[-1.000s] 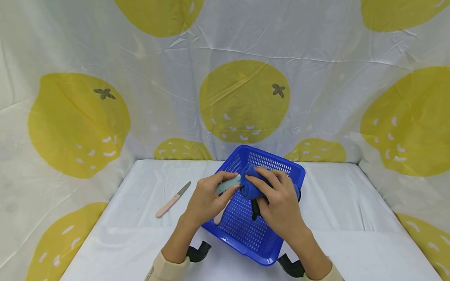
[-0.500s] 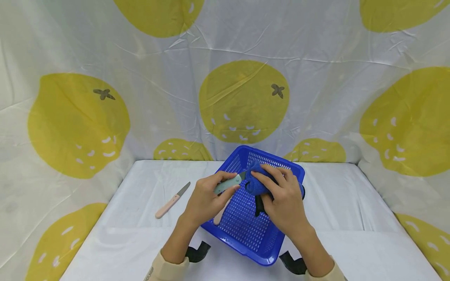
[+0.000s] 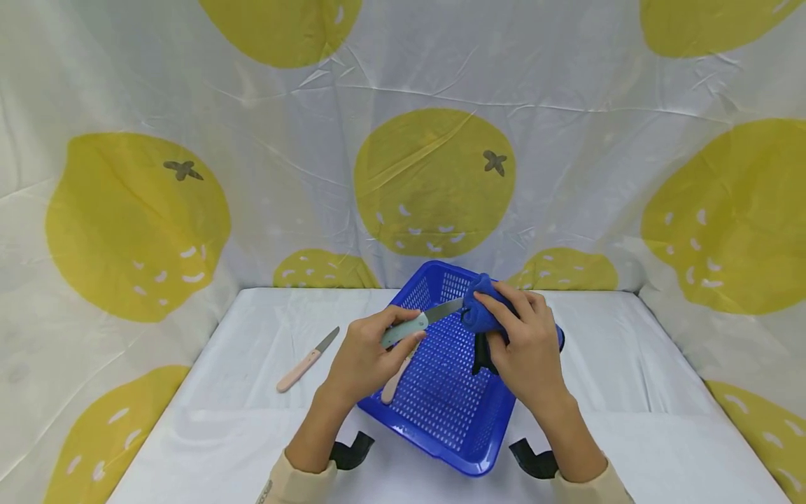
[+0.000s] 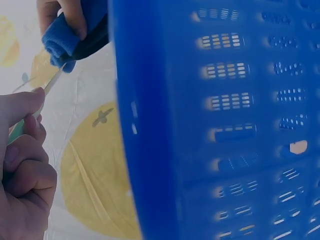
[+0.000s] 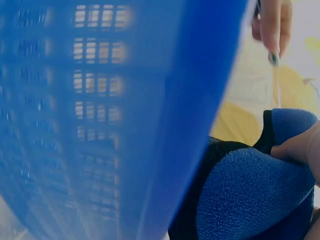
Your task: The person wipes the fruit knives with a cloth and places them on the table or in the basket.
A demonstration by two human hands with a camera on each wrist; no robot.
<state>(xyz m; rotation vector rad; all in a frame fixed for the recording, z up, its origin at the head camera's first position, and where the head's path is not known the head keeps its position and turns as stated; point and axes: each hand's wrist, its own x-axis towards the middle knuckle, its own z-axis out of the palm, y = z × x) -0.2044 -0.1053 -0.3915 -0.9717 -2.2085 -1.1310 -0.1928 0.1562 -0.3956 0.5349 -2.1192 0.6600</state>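
Note:
My left hand (image 3: 371,350) grips a small knife (image 3: 404,330) by its pale green handle, above the blue basket. The blade points up and to the right, and its tip end is hidden in a folded blue cloth (image 3: 480,308). My right hand (image 3: 529,343) pinches that cloth, which has dark edging, around the blade. In the right wrist view the cloth (image 5: 250,195) hangs down in fuzzy folds beside the basket wall. The left wrist view shows the left fingers (image 4: 30,165) curled round the handle, with the blade reaching the cloth (image 4: 62,42).
A blue plastic basket (image 3: 485,465) with slotted walls stands under both hands. Inside lies another knife with a pink handle (image 3: 393,385), partly hidden by the left hand. A second pink-handled knife (image 3: 301,369) lies on the white table cloth (image 3: 252,434) to the left.
My right hand and the cloth have slid right and slightly up along the blade, away from the handle. More of the blade now shows. My left hand has stayed nearly still.

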